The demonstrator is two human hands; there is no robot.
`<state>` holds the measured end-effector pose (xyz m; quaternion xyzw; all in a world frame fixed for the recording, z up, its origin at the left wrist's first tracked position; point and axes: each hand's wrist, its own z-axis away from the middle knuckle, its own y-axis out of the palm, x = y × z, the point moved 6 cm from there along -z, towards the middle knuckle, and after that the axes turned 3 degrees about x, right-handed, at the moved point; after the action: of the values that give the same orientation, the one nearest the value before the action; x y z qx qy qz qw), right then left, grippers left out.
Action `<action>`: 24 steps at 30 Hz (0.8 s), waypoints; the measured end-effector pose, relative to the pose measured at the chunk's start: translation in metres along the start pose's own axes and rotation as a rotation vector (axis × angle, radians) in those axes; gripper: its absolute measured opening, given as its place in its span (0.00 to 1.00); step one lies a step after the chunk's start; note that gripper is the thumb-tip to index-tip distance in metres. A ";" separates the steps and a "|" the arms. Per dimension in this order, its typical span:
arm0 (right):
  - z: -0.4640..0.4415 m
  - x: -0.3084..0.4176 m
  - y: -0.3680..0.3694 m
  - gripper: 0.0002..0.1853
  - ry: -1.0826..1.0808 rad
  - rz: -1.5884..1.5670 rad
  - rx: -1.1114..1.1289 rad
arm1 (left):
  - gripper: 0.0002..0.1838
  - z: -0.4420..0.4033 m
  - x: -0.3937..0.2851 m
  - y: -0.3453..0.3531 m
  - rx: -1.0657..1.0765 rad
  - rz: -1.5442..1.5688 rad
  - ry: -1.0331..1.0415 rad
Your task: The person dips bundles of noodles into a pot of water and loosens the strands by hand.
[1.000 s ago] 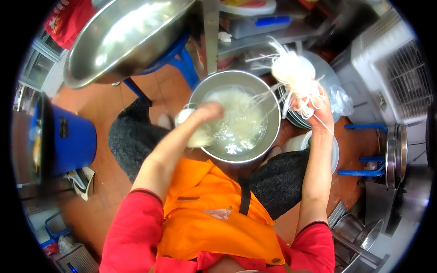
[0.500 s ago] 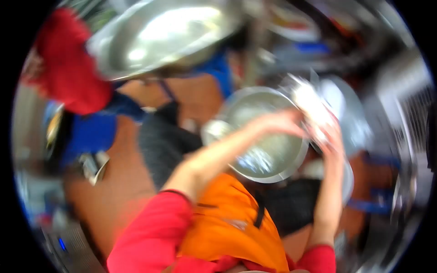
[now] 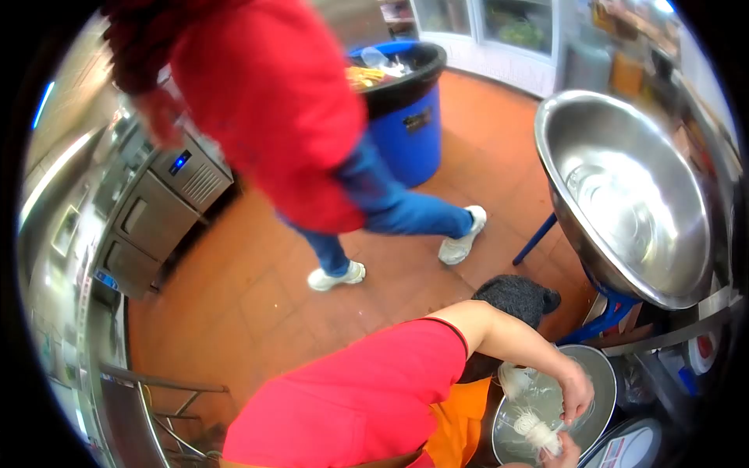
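Note:
Low at the right, a metal pot [image 3: 610, 366] holds clear liquid. Over it, my right hand [image 3: 563, 452] is closed around one end of a bundle of thin white noodles [image 3: 535, 429], whose looped end points left. My left hand [image 3: 576, 396] reaches down from above with fingertips pinched at the bundle's near end; what exactly they grip is too small to make out. Another white noodle bundle [image 3: 512, 380] lies at the pot's upper left, inside the rim.
A big steel basin [image 3: 563, 183] stands on a blue stand beyond the pot. A person in a red top [image 3: 273, 101] walks across the tiled floor [image 3: 234, 304]. Behind are a blue bin [image 3: 406, 136], steel counter units [image 3: 148, 218] and a metal-legged stool [image 3: 175, 409]. A scale-like white dish [image 3: 628, 448] sits beside the pot.
My view has swung left, putting the pot and hands at lower right. Both hands, earlier beside the pot's right rim with a blurred white bundle, are now over the pot.

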<state>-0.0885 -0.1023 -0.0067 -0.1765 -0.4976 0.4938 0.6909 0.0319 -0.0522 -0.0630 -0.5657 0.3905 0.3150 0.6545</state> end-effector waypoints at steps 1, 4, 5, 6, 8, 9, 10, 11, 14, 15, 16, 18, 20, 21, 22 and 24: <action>0.004 -0.014 -0.002 0.26 -0.040 -0.137 0.004 | 0.10 -0.001 -0.003 0.001 -0.010 0.211 -0.005; 0.003 -0.171 0.012 0.27 0.080 -0.927 -0.301 | 0.08 -0.001 -0.011 -0.013 -0.199 0.698 -0.082; -0.008 -0.276 0.030 0.27 0.131 -1.181 -0.421 | 0.08 -0.016 -0.001 -0.014 -0.213 0.678 -0.071; 0.007 -0.196 0.003 0.27 0.066 -1.261 -0.576 | 0.08 -0.017 -0.017 -0.015 -0.206 0.699 -0.077; 0.031 -0.120 -0.017 0.28 0.034 -1.322 -0.816 | 0.13 -0.027 -0.035 0.002 -0.210 0.563 -0.057; 0.026 -0.109 -0.021 0.29 0.171 -1.246 -0.821 | 0.12 -0.030 -0.032 0.015 -0.203 0.456 0.002; 0.021 -0.113 -0.025 0.25 0.266 -0.898 -0.843 | 0.13 -0.024 -0.037 0.017 -0.070 0.405 -0.148; 0.012 -0.086 -0.039 0.21 0.286 -0.480 -0.788 | 0.12 -0.017 -0.023 0.020 -0.083 0.475 -0.162; 0.001 -0.033 -0.037 0.21 0.237 -0.058 -0.622 | 0.12 0.014 -0.026 -0.002 -0.150 0.306 -0.175; 0.008 -0.014 -0.033 0.21 0.164 0.025 -0.528 | 0.11 0.020 -0.036 -0.008 -0.092 0.281 -0.240; 0.013 0.004 -0.029 0.19 0.102 0.023 -0.467 | 0.10 0.030 -0.045 -0.018 -0.103 0.305 -0.238; 0.010 0.019 -0.025 0.19 -0.035 -0.296 -0.360 | 0.10 0.043 -0.042 -0.028 -0.119 0.417 -0.229; -0.011 -0.013 -0.036 0.22 -0.101 -0.829 -0.336 | 0.10 0.021 0.002 -0.036 -0.132 0.619 -0.178; -0.004 -0.015 -0.043 0.20 -0.157 -1.029 -0.431 | 0.10 0.021 -0.004 -0.035 -0.164 0.653 -0.202; -0.004 -0.022 -0.047 0.19 -0.141 -1.195 -0.564 | 0.10 0.016 -0.005 -0.027 -0.188 0.693 -0.226; -0.003 -0.042 -0.050 0.17 -0.056 -1.294 -0.780 | 0.10 0.009 -0.028 -0.015 -0.132 0.753 -0.216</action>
<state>-0.0612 -0.1603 0.0069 -0.0682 -0.6581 -0.2180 0.7174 0.0321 -0.0453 -0.0306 -0.3872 0.4784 0.6151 0.4928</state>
